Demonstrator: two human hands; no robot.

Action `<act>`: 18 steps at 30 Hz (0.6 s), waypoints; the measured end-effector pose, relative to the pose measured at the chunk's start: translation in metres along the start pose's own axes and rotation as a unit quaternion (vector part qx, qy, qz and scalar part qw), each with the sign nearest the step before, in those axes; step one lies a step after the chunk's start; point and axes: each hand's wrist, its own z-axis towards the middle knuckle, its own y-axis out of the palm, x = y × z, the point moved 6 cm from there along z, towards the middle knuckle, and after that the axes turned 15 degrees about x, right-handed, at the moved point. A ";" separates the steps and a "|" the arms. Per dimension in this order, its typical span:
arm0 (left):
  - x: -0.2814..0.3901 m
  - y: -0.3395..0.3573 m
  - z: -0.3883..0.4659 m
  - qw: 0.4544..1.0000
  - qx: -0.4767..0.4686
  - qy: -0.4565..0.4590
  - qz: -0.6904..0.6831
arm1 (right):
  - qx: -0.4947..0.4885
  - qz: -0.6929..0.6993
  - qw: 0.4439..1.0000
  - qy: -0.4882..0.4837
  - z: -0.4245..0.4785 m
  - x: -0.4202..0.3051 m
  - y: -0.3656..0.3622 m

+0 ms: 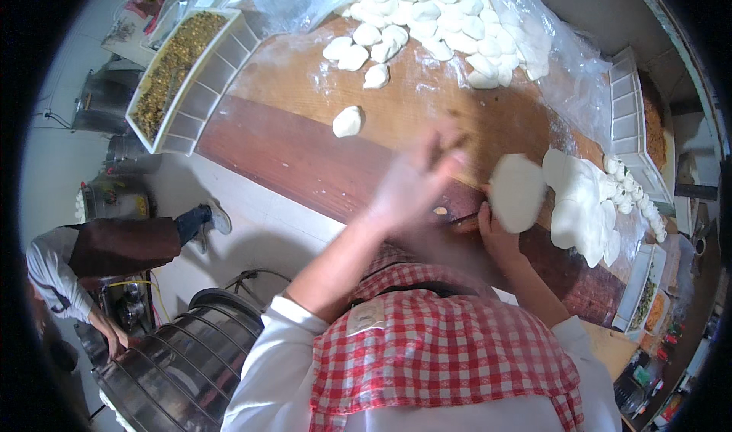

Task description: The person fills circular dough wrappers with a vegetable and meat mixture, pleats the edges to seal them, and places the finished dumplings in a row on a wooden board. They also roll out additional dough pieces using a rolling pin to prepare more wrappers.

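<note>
My right hand (498, 230), near the table's front edge, holds a flat oval dough wrapper (518, 194) by its left side. My left hand (420, 172) is blurred by motion over the table. Its thumb and fingers look spread, and I see nothing held in it. One dough piece (347, 121) lies alone on the wooden board (286, 83), beyond and left of my left hand. Farther back is a large heap of flattened dough pieces (452, 20), partly under clear plastic sheeting (572, 83). Overlapping rolled wrappers (577, 209) lie right of my right hand.
A tray of chopped filling (177, 71) stands at the left; another filling tray (655, 123) is at the right. Small shaped dough pieces (635, 194) line the right side near small trays (643, 289). A person (103, 254) reaches toward a ribbed metal drum (183, 357).
</note>
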 end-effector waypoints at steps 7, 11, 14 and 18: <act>-0.062 -0.013 -0.012 0.929 0.094 0.229 0.276 | -0.006 -0.006 0.994 -0.108 0.013 -0.028 0.017; -0.069 0.038 -0.020 0.896 0.029 0.225 0.382 | -0.061 0.000 0.989 -0.135 0.038 -0.028 0.021; -0.069 0.055 -0.002 0.868 0.039 0.253 0.426 | -0.024 0.007 0.991 -0.134 0.066 -0.025 0.032; -0.070 0.037 0.016 0.956 -0.016 0.205 0.207 | -0.058 0.016 0.982 -0.180 0.069 -0.039 0.032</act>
